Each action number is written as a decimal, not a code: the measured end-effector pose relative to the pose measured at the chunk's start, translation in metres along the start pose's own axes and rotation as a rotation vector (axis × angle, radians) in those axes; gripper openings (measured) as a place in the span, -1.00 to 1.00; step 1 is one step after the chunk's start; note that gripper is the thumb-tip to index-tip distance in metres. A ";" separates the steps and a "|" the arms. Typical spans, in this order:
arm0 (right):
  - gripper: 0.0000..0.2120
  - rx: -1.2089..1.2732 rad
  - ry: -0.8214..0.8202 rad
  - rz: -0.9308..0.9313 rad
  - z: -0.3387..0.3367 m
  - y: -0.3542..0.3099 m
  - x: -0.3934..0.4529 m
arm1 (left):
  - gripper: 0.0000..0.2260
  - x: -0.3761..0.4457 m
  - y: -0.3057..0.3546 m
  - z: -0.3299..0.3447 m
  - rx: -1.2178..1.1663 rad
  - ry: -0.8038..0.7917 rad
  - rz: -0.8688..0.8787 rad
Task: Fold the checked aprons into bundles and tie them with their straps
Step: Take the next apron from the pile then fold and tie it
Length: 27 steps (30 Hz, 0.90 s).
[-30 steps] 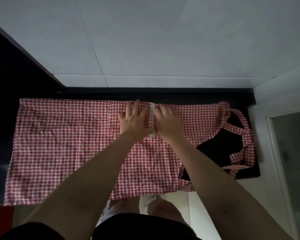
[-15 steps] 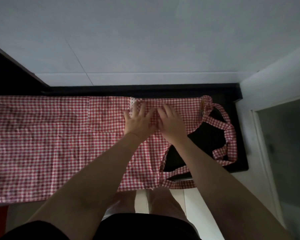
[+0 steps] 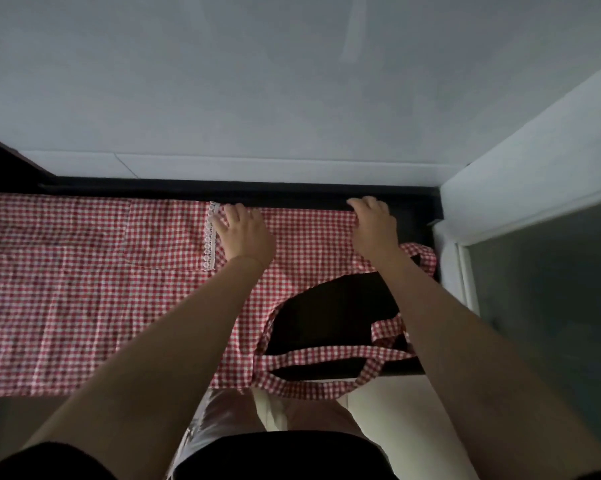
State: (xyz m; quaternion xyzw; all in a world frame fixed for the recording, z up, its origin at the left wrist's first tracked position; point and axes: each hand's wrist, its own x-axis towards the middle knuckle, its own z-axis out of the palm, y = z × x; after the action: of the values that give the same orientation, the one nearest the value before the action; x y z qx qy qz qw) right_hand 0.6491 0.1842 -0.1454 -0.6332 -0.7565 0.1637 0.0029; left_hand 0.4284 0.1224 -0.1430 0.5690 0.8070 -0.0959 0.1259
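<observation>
Our left hand lies flat on the checked apron, fingers straight and spread a little, palm down just to the right of the white lace trim that edges the pocket. The fingertips reach the apron's far edge. It holds nothing; it only presses the cloth.

Our right hand sits well apart from the left, at the far right corner of the cloth. Its fingers bend down over the apron's far edge where the cloth meets the dark desk; whether they pinch the fabric or only press on it we cannot tell, since the fingertips are hidden over the edge.

The apron is spread out flat and lengthwise across the desk, reaching from the left border of the view under both hands and ending at the right hand. Its near edge hangs at the desk's front, above our legs. The red-and-white checked straps trail from the right end of the apron, looping over a bare patch of the desk below the right forearm, with one loop lying just right of the right wrist.

We can read no writing, label or brand on the cloth. Beyond the desk stands a pale wall.
</observation>
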 end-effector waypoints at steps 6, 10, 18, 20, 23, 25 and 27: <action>-0.82 -0.022 -0.107 -0.057 -0.007 0.012 0.012 | -0.53 0.015 0.058 -0.013 -0.352 -0.069 0.387; -0.89 0.198 -0.161 -0.021 -0.019 0.006 0.014 | -0.62 0.017 0.086 -0.021 -0.376 -0.230 0.445; -0.80 0.557 -0.362 0.264 -0.055 0.016 -0.006 | -0.93 0.002 0.084 -0.037 -0.436 -0.204 0.405; -0.79 0.558 -0.442 0.300 -0.065 0.013 -0.013 | -0.94 -0.006 0.078 -0.043 -0.490 -0.217 0.398; -0.77 0.570 -0.459 0.351 -0.075 0.007 -0.022 | -0.93 -0.018 0.068 -0.053 -0.547 -0.245 0.406; -0.76 0.552 -0.417 0.393 -0.082 0.005 -0.029 | -0.94 -0.024 0.061 -0.059 -0.593 -0.265 0.425; -0.73 0.504 -0.436 0.378 -0.090 0.002 -0.038 | -0.93 -0.030 0.053 -0.069 -0.636 -0.275 0.436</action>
State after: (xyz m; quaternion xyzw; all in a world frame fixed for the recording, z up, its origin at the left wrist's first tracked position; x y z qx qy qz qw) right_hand 0.6772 0.1701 -0.0525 -0.6912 -0.5452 0.4732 -0.0326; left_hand 0.4815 0.1341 -0.0690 0.6412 0.6326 0.1120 0.4197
